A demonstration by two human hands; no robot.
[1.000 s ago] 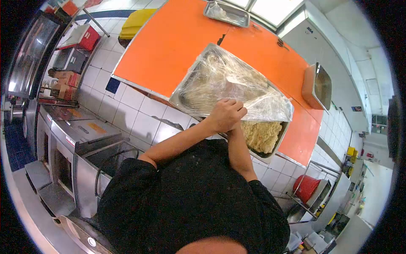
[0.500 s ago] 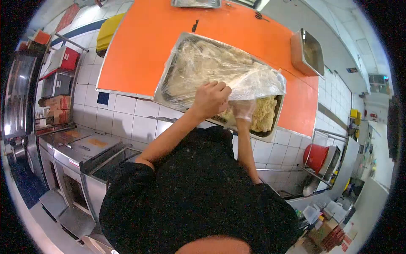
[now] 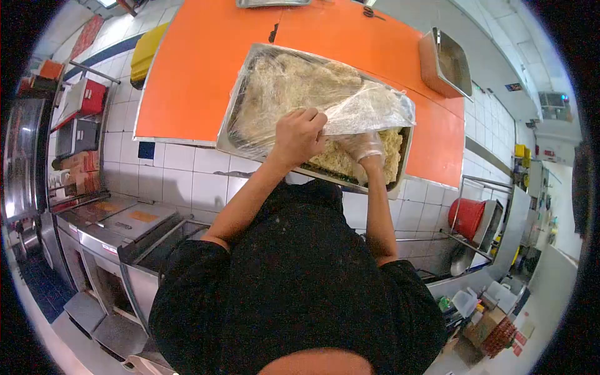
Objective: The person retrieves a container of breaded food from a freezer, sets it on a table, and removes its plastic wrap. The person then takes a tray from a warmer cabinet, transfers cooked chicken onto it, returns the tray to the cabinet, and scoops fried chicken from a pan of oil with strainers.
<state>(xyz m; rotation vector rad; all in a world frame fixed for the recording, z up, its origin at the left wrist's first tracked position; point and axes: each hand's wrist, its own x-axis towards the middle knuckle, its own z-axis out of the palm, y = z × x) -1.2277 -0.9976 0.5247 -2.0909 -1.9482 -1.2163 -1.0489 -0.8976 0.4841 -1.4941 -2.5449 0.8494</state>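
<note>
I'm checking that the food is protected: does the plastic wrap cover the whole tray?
No, crumbly food shows uncovered at the tray's near right corner, beside the right hand.

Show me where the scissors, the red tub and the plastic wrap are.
Scissors [image 3: 369, 12]: head view, point on the handles.
Red tub [image 3: 465, 214]: head view, point on its side.
Plastic wrap [image 3: 369, 112]: head view, point on the whitish bunched part.

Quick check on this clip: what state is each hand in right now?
Left hand: closed, gripping the edge of the plastic wrap.
Right hand: partly under the wrap, at the crumbly food; open or closed cannot be told.
</note>
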